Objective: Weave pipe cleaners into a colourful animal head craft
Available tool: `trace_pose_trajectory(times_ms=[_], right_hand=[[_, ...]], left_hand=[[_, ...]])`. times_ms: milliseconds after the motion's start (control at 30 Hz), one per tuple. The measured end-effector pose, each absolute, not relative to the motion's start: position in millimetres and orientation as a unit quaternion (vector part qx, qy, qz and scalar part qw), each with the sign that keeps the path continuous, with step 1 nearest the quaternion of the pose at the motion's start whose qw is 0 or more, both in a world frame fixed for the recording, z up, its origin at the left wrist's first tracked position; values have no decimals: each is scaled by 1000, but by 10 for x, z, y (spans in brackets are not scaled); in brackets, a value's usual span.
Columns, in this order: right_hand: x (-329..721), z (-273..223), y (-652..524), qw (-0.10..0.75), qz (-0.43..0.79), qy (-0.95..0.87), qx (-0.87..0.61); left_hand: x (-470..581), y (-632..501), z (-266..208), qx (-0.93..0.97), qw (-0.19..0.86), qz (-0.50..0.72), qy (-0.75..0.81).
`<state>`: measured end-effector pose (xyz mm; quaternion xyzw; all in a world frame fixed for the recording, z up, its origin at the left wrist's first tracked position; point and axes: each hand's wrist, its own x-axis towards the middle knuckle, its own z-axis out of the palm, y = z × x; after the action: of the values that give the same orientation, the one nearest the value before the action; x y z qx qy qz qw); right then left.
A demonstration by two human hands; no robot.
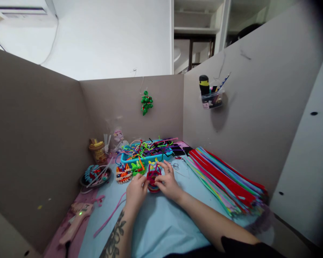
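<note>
A small round basket-like piece (154,187) of red, pink and multicoloured pipe cleaners stands on the blue cloth, with a dark pink loop rising at its back. My left hand (136,190) pinches its near left rim between thumb and fingertips. From the other side, my right hand (170,182) pinches the right rim, its upper fingers raised. What exactly lies between the fingertips is too small to make out. A loose pink pipe cleaner (110,221) lies left of my left forearm. Just behind sit an orange and cream basket (123,174) and a green figure (138,168).
A blue tray (145,159) full of pipe cleaner scraps stands at the back. Bundled coloured pipe cleaners (223,179) lie right. At left are a dark bowl (96,182) and a pink glue gun (76,222) with a lit green light. Grey partitions (129,107) enclose the desk.
</note>
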<state>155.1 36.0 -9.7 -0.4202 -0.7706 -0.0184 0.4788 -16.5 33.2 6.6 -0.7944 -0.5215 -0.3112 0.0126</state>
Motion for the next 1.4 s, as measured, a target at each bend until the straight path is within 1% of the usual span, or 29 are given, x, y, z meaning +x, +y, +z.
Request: trace_pose_trajectory(times_ms=[200,300,400,533,700,767,833,1067,1233,1400], right_hand=[[1628,-86,396,452,4,-785,-424],[1640,-62,379,440,17,-787,-432],[1599,-44,345,446,27,-777,-443],[1516,-45,320,467,35,-765,-441],[1511,-99,404,541,83,-686,-480],[1528,-123,446,557,111,-656,-497],[1539,-137,469,558,124,-647,-504],[1536,-98,459,562,111,-651,-498],[1549,-89,476,580,155,-616,-510],[1584,-134,492,528,138,-670,-504]], left_hand=[[-212,405,31,-782,-94,-367,-494],[-217,439,16,-791,-128,-356,-481],[-190,434,15,-805,-123,-331,-476],[-132,390,16,-808,-125,-333,-470],[-109,384,-10,-809,-124,-327,-472],[-106,391,-20,-812,-121,-324,-471],[-102,391,-25,-813,-119,-324,-469],[-94,348,0,-817,-123,-323,-462],[-90,337,14,-821,-125,-314,-460],[-88,348,4,-812,-116,-325,-470]])
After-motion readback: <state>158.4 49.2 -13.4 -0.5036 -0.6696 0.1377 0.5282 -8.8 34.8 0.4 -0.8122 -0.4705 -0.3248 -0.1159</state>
